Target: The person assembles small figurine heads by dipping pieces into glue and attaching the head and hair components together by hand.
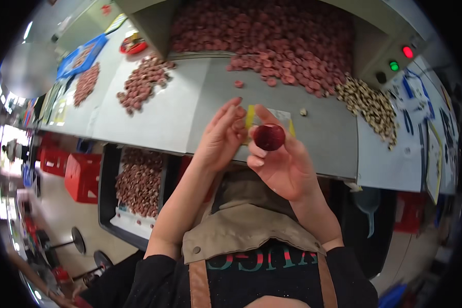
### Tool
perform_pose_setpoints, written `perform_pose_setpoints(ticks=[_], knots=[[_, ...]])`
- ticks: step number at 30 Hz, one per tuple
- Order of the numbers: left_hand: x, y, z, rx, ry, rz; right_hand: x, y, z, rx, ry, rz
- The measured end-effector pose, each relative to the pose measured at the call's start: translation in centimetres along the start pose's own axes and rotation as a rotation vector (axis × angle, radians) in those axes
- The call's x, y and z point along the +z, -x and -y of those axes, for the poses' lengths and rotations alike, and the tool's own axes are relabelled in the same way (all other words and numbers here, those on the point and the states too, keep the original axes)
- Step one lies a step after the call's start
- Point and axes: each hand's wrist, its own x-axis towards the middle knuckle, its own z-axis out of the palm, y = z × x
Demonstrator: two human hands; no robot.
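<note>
Raised over the grey worktop, my right hand grips a dark red round cap-like piece between thumb and fingers, its broad face turned up toward me. Close beside it is my left hand, fingers curled together; whatever they hold, if anything, I cannot make out. Beneath the hands, partly covered, lies a sheet with yellow edges. A large heap of dull red round pieces spills from a box-like housing at the far side. One small loose pale piece lies right of my hands.
Gold-and-black small parts are heaped at the right. More reddish pieces lie at the left, near a red dish and a blue tray. Below the table edge sits a black bin of pieces. Red stools stand left.
</note>
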Motion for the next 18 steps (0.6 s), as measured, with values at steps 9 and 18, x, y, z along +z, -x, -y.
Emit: perform_pose_setpoints(ticks=[9,18], knots=[[0.4,-0.3,0.0,-0.017,0.013,-0.003,2.2,1.3,1.1,-0.057,0.198,-0.006],[0.2,-0.7,0.2,-0.043,0.075,0.034,3.8,2.0,2.8,-0.114,0.475,-0.128]])
